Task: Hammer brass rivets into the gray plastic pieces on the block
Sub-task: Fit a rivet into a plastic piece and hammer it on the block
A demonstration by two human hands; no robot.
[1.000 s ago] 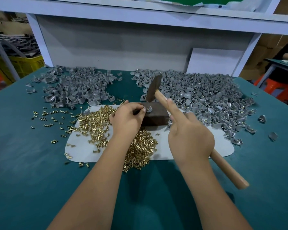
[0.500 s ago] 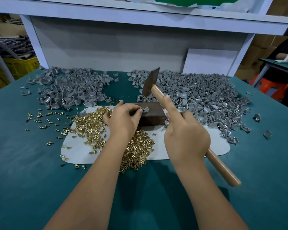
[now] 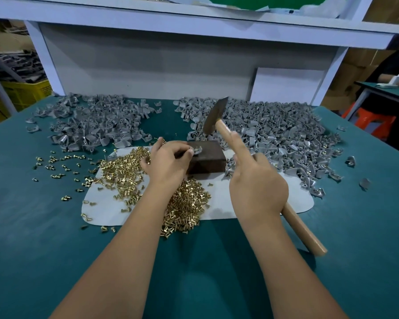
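The hammer [image 3: 213, 117] stays raised above the block [image 3: 207, 157], right hand [image 3: 258, 187] wrapped on its handle, forefinger along it; left fingers [image 3: 189, 152] still pinch a gray piece [image 3: 197, 149] atop the block, so the strike appears imminent.

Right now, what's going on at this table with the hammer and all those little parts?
A person is riveting by hand. The left hand pinches a gray plastic piece on top of the dark block, while the right hand grips a wooden-handled hammer, its head raised above the block. Loose brass rivets lie heaped on a white mat, and piles of gray pieces cover the back of the table.
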